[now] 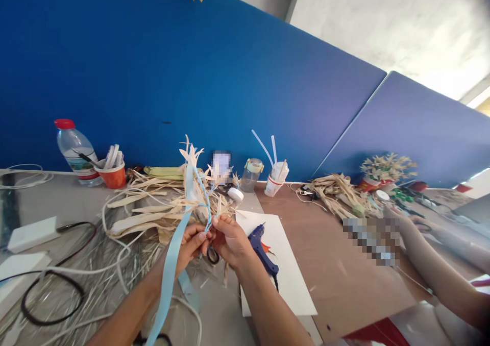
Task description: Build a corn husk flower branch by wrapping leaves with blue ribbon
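Observation:
Both hands meet low in the middle of the head view on a husk flower sprig, whose thin stems are wrapped in light blue ribbon. My left hand pinches the wrapped stem near its lower end. From the other side, the fingers of my right hand are closed on the same stem. Pale pointed husk petals fan out above. A long light blue ribbon runs down from the sprig across my left forearm. Just under the fingers shows a dark loop, perhaps a scissors handle.
A blue glue gun lies on white paper. Dried corn husks, wires and cables spread at left. Along the blue partition stand a bottle, a red cup and a jar. A co-worker's arm reaches in at right.

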Demonstrator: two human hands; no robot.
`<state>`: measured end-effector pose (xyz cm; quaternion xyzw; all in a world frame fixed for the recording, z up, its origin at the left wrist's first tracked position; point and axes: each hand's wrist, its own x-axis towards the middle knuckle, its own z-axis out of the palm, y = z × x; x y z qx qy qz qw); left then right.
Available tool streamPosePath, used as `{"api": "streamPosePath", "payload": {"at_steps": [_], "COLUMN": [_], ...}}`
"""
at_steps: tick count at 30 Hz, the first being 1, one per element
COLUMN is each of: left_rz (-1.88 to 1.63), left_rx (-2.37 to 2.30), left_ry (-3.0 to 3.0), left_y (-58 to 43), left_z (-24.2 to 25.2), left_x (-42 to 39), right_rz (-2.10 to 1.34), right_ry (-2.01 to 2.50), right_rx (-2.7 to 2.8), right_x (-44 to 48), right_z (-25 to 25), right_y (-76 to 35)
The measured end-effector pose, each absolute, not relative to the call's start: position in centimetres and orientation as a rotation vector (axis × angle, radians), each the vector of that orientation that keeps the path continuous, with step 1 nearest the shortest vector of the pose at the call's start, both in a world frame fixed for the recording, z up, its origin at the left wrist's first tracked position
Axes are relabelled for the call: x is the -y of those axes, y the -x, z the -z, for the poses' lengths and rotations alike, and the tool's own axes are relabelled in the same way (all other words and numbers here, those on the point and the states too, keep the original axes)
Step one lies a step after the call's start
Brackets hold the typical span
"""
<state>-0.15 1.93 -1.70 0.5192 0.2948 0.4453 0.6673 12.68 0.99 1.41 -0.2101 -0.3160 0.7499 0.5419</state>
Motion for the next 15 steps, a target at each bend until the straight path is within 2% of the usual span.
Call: {"api": "streamPosePath", "payload": {"at_steps": [15], "left_rz": [-0.96], "left_rx": [-0.779], "left_ry": [-1.125], "left_y": [0.0], "left_z": [0.0], "left_x": [-0.7], "right_rz": [-1.675], "right_ry": [0.629], "right_rx": [0.706], "right_x": [-1.0], "right_z": [-1.0], "right_y": [-12.5]}}
